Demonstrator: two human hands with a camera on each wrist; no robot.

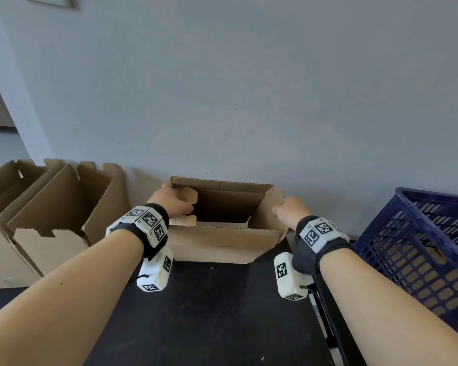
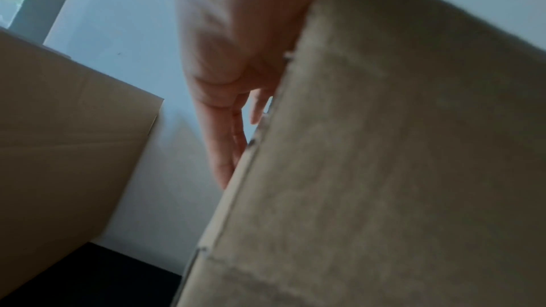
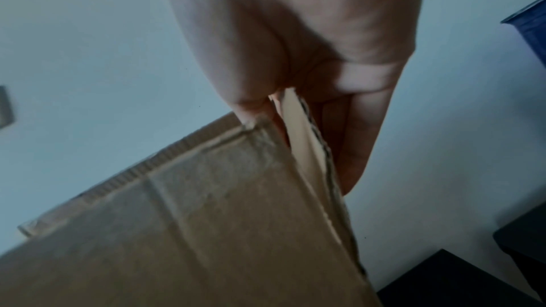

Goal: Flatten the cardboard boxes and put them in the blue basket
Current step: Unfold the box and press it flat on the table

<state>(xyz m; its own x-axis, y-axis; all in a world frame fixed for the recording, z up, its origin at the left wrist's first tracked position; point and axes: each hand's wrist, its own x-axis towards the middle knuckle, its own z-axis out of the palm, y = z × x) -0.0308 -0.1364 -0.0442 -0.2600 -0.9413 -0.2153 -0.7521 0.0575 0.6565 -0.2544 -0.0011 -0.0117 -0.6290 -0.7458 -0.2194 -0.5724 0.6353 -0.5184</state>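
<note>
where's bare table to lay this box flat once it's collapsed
The black table is bare in front of the open box, between the two forearms. The left side is crowded by the upright cardboard boxes; the blue basket borders the right. Both hands, left hand and right hand, grip the box ends.

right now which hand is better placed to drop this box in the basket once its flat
The right hand, probably. It grips the right end of the box, and the blue basket stands just to its right. The left hand holds the far end, with the whole box between it and the basket.
</note>
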